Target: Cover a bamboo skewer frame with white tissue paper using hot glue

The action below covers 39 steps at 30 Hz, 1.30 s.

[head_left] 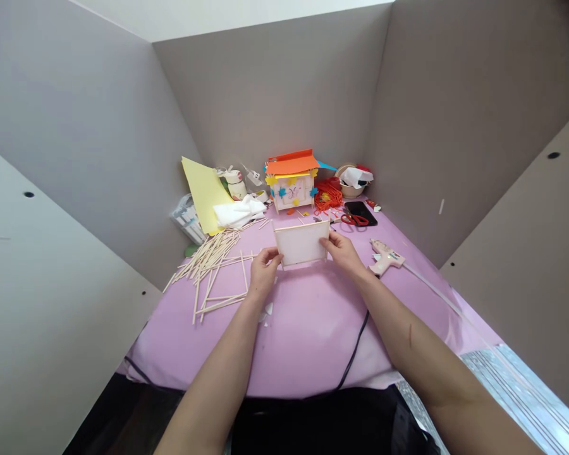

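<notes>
Panel (301,243), flat and rectangular with pale wooden edging and a white face, is seen from the head camera, held up over the table at the centre of view. Left hand (265,272) is partly closed, fingers curled around the panel's lower left corner. Right hand (344,253) is likewise partly closed on the panel's right edge. Both hands bear the panel; neither holds anything else.

Table covering (308,341) is lilac-pink, with a black cable (355,357) lying across it. Loose wooden sticks (213,265) lie in a scattered heap just left of the left hand. Hot glue gun (384,256) lies near the right hand, on its right side, with a pale cord trailing toward the lower right. Beyond the panel stand a stick-built model house (291,196) with an orange paper roof, a tangle of orange cord (328,196), red-handled scissors (354,219) and a black phone (363,213). Yellow paper (203,193) and white tissue (239,212) lie further left.
</notes>
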Motion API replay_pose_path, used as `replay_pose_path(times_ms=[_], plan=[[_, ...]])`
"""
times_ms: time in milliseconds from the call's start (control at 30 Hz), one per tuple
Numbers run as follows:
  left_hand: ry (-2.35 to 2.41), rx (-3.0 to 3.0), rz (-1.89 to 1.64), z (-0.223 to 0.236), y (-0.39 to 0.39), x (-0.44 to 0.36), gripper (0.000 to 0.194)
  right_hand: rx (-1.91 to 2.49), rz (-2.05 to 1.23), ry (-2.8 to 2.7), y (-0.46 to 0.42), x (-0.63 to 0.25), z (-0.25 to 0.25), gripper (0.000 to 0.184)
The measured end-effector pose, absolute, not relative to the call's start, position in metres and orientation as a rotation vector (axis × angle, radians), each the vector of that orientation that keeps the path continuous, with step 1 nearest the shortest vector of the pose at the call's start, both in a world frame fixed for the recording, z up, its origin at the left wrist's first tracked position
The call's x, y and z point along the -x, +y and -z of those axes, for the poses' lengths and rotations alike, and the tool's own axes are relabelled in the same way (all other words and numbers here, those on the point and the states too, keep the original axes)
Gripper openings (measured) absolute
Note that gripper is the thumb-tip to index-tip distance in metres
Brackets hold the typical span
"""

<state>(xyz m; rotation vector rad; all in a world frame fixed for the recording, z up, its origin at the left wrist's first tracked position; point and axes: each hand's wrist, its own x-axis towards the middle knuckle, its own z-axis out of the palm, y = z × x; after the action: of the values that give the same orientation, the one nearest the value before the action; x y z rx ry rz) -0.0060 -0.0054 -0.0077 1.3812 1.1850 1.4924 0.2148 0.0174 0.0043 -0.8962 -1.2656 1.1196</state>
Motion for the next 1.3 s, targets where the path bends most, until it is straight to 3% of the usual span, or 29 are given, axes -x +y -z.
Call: replay_pose_path(times_ms=[167, 700, 1000, 1300], plan=[[1.189, -1.413, -1.44, 0.012, -0.005, 0.006, 0.026, 0.913, -1.102, -1.32, 0.021, -0.218, 0.002, 0.026], [1.269, -1.441, -1.368, 0.017, -0.006, 0.006, 0.017, 0.947, -1.084, -1.424, 0.033, -0.229, 0.024, 0.025], [1.046, -1.11, -1.262, 0.004, -0.014, 0.0, 0.023, 1.02, -1.181, -1.394, 0.028, -0.231, 0.016, 0.026], [0.921, -0.798, -1.02, 0.001, -0.022, -0.001, 0.022, 1.177, -1.1, -1.548, 0.023, -0.228, 0.021, 0.012]])
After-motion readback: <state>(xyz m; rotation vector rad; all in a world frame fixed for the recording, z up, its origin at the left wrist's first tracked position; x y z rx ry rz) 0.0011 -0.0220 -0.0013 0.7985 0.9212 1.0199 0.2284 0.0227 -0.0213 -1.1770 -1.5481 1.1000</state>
